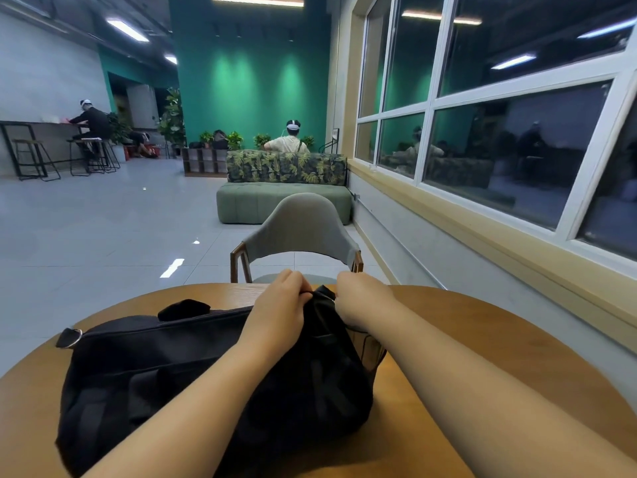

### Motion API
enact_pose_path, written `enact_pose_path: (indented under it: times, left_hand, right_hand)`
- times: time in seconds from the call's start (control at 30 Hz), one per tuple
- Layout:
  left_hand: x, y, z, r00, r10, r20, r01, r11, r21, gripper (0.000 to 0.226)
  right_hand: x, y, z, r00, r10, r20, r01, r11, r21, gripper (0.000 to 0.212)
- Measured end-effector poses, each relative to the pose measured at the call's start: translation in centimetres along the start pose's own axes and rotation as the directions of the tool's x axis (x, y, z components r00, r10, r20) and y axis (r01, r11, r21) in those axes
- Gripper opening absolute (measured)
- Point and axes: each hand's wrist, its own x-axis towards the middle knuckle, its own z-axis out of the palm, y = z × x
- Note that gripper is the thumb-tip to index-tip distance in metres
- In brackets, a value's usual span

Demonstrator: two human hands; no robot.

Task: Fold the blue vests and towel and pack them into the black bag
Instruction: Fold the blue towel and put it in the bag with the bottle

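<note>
The black bag (179, 367) lies across the lower middle of the frame on the round wooden table (482, 326). At its far end, the left hand (279, 305) and right hand (362, 300) both pinch the fabric there with curled fingers. No vests or towel show. Likely working the zip: hold one side taut, pull steadily along the seam. Beyond stands a grey chair (300, 222).

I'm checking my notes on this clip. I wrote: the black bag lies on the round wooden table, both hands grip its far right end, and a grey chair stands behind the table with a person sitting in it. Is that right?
One detail is off: the head view shows the grey chair empty. The rest holds: the black bag lies on the round wooden table, and the left hand and right hand both grip its far right end.
</note>
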Motion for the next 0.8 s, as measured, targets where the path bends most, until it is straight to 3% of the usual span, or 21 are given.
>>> enact_pose_path:
  times: [0.1,0.2,0.43,0.63,0.73,0.8]
  left_hand:
    - [-0.5,-0.6,0.1,1.000,0.021,0.023,-0.022,0.999,0.045,0.007]
    - [-0.7,-1.2,0.2,0.999,0.030,0.037,-0.033,0.996,0.082,0.008]
    - [-1.1,-1.5,0.7,0.997,0.030,0.074,-0.040,0.991,0.128,0.009]
    - [-1.5,-2.2,-0.4,0.995,0.031,0.093,-0.047,0.984,0.171,0.006]
    - [-2.5,-3.5,-1.9,0.996,-0.007,0.093,-0.014,0.973,0.231,0.015]
    - [-3.8,-4.7,-3.0,0.996,-0.011,0.088,-0.017,0.951,0.308,0.018]
  right_hand:
    - [0.0,-0.7,-0.5,0.998,0.034,0.062,-0.025,0.990,-0.140,0.020]
    - [0.2,-0.1,-0.8,0.997,0.059,0.056,-0.050,0.988,-0.145,0.015]
    - [0.1,1.9,0.1,0.994,0.109,-0.012,-0.108,0.992,0.072,0.022]
    - [-1.5,2.3,-0.2,0.988,0.047,-0.149,-0.026,0.990,0.142,0.011]
    - [-2.1,2.7,0.8,0.976,0.058,-0.212,0.012,0.948,0.318,0.010]
    - [-2.9,2.5,1.9,0.977,0.087,-0.196,0.025,0.862,0.506,0.011]
